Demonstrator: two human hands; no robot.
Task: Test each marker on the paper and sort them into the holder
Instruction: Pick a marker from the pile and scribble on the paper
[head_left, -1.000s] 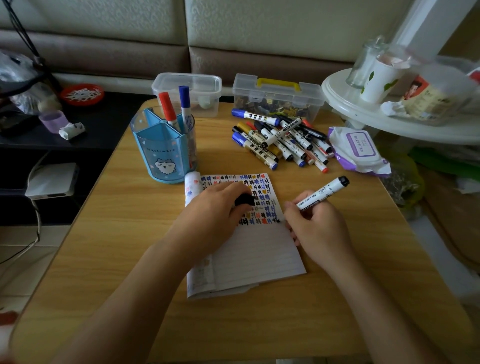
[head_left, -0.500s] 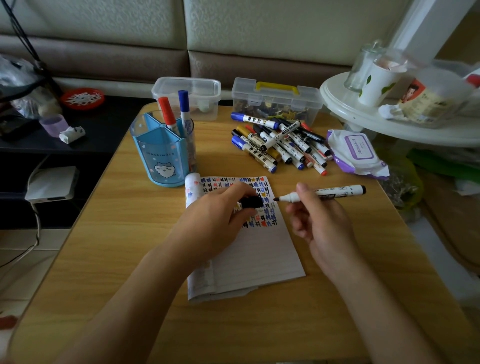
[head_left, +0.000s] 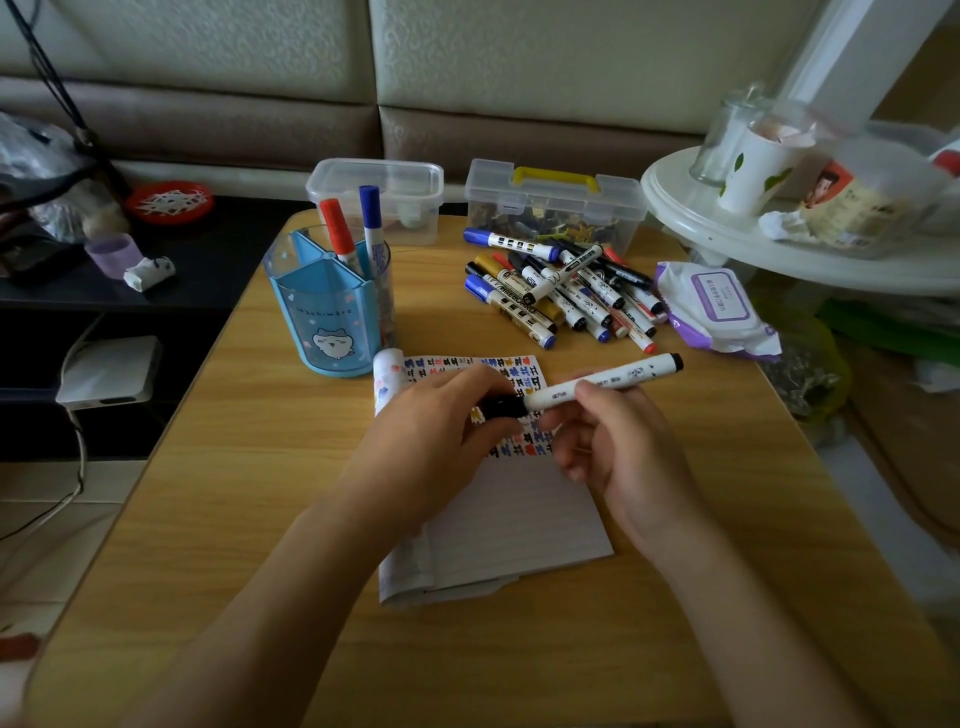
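A light wooden table (head_left: 249, 519) stands before a padded beige and brown wall (head_left: 234, 78). On it lies a lined white paper pad (head_left: 519, 519) with coloured marks at its top. Above the pad the right hand (head_left: 618, 447) grips a white marker with a black end (head_left: 613, 382), and the left hand (head_left: 431, 431) pinches a black cap (head_left: 501, 406) at the marker's tip. A blue plastic holder (head_left: 322, 317) with 2 markers stands at the left, and a pile of loose markers (head_left: 561, 291) lies behind the pad.
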